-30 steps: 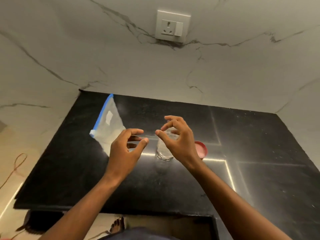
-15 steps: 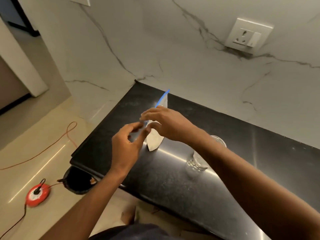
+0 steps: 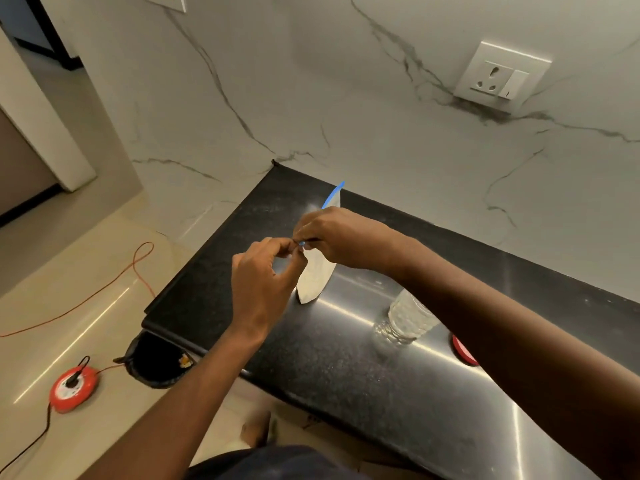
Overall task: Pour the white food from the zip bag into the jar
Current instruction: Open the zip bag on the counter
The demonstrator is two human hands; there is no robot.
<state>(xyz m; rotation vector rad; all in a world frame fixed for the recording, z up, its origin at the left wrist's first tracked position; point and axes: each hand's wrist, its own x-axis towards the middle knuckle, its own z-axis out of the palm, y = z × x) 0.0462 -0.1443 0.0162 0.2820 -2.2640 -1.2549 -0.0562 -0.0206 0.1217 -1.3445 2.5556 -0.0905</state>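
Observation:
A clear zip bag (image 3: 317, 277) with white food and a blue zip strip stands upright on the black counter (image 3: 346, 368). My left hand (image 3: 263, 282) and my right hand (image 3: 334, 235) both pinch the bag's top edge at the blue strip, fingertips almost touching. The clear glass jar (image 3: 407, 320) stands to the right of the bag, its mouth hidden behind my right forearm. A red lid (image 3: 462, 351) lies on the counter just right of the jar, partly covered by the same arm.
A marble wall with a white socket (image 3: 502, 77) rises behind the counter. Below the counter's left edge stands a black bin (image 3: 156, 362). A red cable reel (image 3: 72, 388) with an orange cord lies on the tiled floor.
The view has swung left from the jar to the bag. Both hands moved from above the jar to the bag and closed on its top edge; the bag now stands upright.

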